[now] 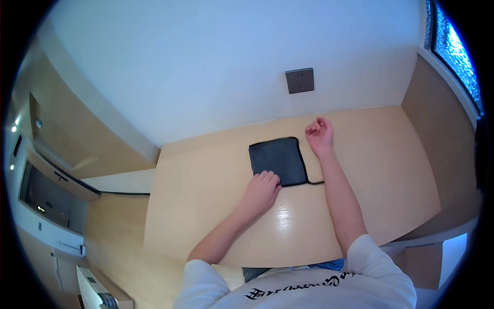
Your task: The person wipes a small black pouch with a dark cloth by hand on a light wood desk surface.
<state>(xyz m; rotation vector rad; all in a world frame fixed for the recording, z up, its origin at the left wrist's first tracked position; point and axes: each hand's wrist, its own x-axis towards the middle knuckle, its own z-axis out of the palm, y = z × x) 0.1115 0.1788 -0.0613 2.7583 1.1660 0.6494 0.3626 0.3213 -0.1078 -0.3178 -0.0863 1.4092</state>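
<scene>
A flat, square black zip pouch (280, 158) lies on the wooden table, with dark piping along its edges and a thin black strap (316, 183) running from its near right corner. My left hand (262, 189) is at the pouch's near left corner, its fingers bent over the edge and closed on it. Part of that corner is hidden under the fingers. To the right of the pouch, my right hand (320, 136) is turned palm up above the tabletop. Its fingers are loosely curled and apart, with nothing visible in them. The strap's far end passes behind my right forearm.
The pale wooden table (206, 170) meets a white wall with a dark socket plate (300, 81). A wooden panel and a bright window (457, 51) stand at the right. On the left are wooden flooring (116, 226) and a doorway (46, 190).
</scene>
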